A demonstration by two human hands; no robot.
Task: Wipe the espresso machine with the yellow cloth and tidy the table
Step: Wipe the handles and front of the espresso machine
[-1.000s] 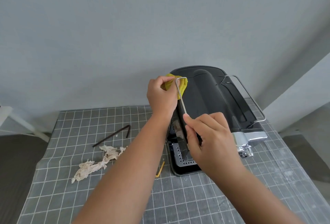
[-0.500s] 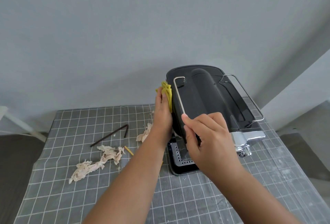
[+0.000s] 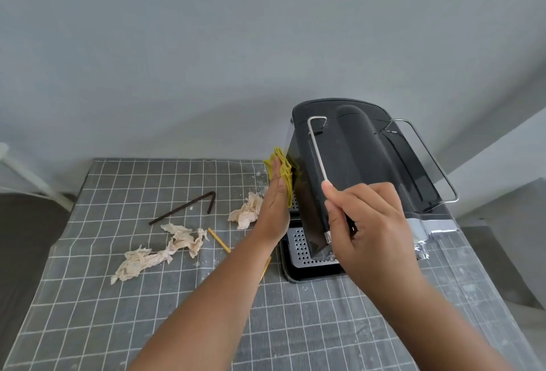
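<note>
The black espresso machine (image 3: 354, 152) stands at the table's back right, its perforated drip tray (image 3: 304, 249) facing me. My left hand (image 3: 273, 208) presses the folded yellow cloth (image 3: 284, 171) flat against the machine's left side, palm to the wall. My right hand (image 3: 366, 229) grips the machine's front left corner, fingers curled round the edge and the lower end of a metal rail (image 3: 317, 152). Two crumpled beige tissues (image 3: 159, 252) (image 3: 246, 211) lie on the table to the left.
A grey checked tablecloth (image 3: 118, 311) covers the table. On it lie a bent dark brown straw (image 3: 184, 206), a yellow stick (image 3: 218, 240) and another yellow stick (image 3: 265, 268) by the tray. White crumbs are scattered near the machine. A grey wall is right behind.
My left hand slid with the cloth from the machine's top left corner down onto its left side. My right hand kept its hold. The second tissue came into view.
</note>
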